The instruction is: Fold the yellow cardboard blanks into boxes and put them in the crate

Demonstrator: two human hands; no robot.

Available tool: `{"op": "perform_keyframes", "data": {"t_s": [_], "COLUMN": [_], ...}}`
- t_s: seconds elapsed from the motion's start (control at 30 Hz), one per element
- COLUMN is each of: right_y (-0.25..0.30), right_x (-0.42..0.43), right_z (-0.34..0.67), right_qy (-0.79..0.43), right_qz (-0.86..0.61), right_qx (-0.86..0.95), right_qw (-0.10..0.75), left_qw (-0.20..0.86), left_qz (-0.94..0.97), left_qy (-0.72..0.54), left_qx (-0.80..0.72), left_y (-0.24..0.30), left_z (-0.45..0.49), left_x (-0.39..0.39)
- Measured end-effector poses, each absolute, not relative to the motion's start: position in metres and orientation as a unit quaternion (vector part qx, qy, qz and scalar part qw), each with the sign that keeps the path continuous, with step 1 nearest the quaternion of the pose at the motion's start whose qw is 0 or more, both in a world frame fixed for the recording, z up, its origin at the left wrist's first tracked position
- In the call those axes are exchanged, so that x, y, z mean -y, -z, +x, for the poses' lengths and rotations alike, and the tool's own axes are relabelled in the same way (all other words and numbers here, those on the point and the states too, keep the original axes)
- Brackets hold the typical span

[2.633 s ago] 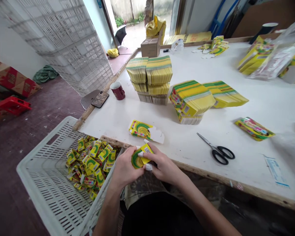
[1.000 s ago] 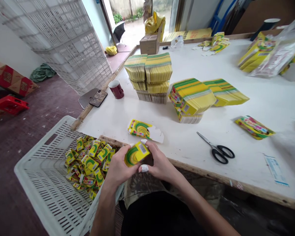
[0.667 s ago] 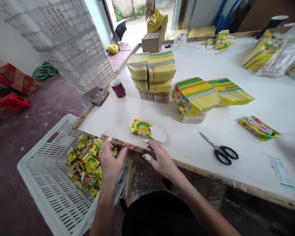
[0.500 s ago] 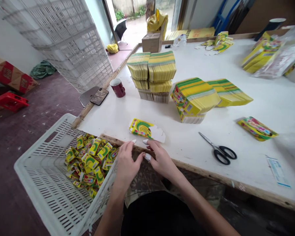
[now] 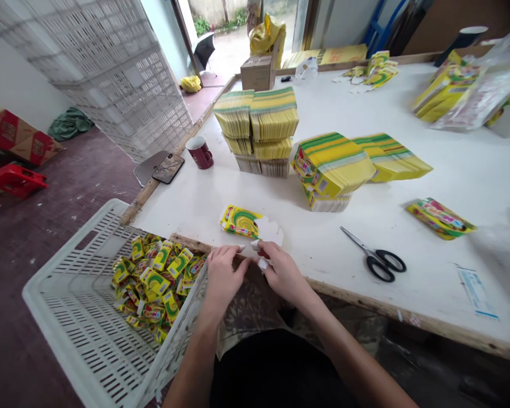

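Observation:
My left hand rests at the near edge of the white table, fingers forward and thumb apart, with nothing visible in it. Close on its right, my right hand is held the same way, thumb and index finger apart and empty. White wrapping covers some fingertips. Just beyond both hands lies a small yellow and green carton, its white flaps spread out to the right. Neither hand appears to grip this carton.
A white plastic crate of small yellow boxes stands at left. Stacked flat cartons and another carton pile lie farther back. Scissors, a yellow packet, a maroon mug and a phone are on the table.
My left hand has shifted slightly right, and the thumbs have come a little apart. The carton stays in place on the table. The view has turned slightly.

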State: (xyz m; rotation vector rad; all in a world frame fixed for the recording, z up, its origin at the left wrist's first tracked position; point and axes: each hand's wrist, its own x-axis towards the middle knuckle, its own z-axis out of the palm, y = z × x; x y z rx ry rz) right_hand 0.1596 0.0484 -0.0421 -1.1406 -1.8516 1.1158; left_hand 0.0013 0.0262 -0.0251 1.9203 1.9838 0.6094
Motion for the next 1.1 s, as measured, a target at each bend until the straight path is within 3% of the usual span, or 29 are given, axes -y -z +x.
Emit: {"op": "perform_keyframes", "data": {"t_s": [0.2, 0.5, 0.77, 1.1], "right_y": [0.043, 0.043, 0.036, 0.03], "right_x": [-0.073, -0.086, -0.1, -0.104], "right_z": [0.168, 0.168, 0.143, 0.133], "right_qy": [-0.355, -0.267, -0.161, -0.186], "right_qz": [-0.499, -0.541, -0.579, -0.569], "right_qx": [0.718, 0.722, 0.775, 0.786], "right_qw": [0.332, 0.339, 0.196, 0.154], "left_qw": [0.229, 0.311, 0.32, 0.345], "left_qz": [0.584, 0.538, 0.575, 0.577], "left_qy": [-0.371, -0.36, -0.362, -0.377], "left_qx": [-0.685, -0.696, -0.661, -0.637], "left_y": [0.024, 0.029, 0.028, 0.03], "left_z": [-0.007, -0.009, -0.003, 0.005], "left_x": [-0.011, -0.004, -0.005, -0.008]}}
